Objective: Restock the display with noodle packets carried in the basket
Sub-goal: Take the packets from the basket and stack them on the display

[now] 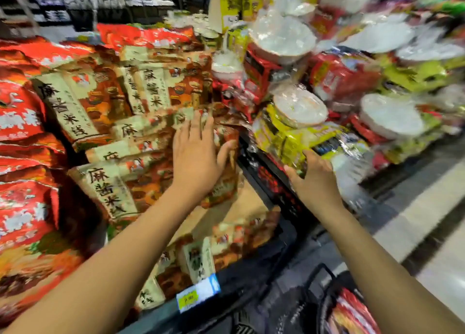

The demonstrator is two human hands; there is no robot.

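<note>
Currently, your left hand lies flat on the stack of orange-and-cream plastic noodle packets printed with dark characters, well above the blue-and-yellow paper price label. Its fingers are straight and spread, the thumb is out to the side, and it grasps nothing.

Your right hand, above and to the right of that label, has its fingers curled round the near end of a yellow film-wrapped noodle pack. A pale round bowl sits on top of the pack under clear wrap. You cannot tell whether the pack rests on the display or hangs free in your grip.

The label is fixed to the black front edge of the display. One orange-and-cream packet stands just above it, touching the edge.

The black plastic basket sits low and to the right of the label, with glossy red packets inside it.

Far to the left of the label are red bags with a white pattern. Far up and to the right, more bowl-topped packs in red and yellow are piled; they are blurred.
</note>
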